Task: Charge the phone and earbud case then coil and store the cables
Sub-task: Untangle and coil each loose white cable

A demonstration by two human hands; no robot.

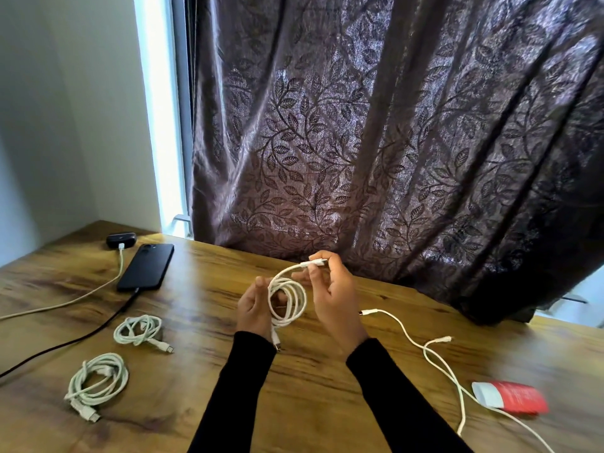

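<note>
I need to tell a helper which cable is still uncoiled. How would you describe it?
On the wooden table, look right of the hands, toward the red and white pouch. The loose white cable sprawls there, while the two coiled cables lie on the left.

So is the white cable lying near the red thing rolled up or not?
Not rolled up. The white cable sprawls loose across the table, both plugs free, one stretch running by the red pouch.

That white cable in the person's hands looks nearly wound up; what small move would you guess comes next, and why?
Probably tucking the last end around the loops. The left hand holds the white cable coil, and the right hand pinches its free plug just above. Two finished coils lie on the table.
</note>
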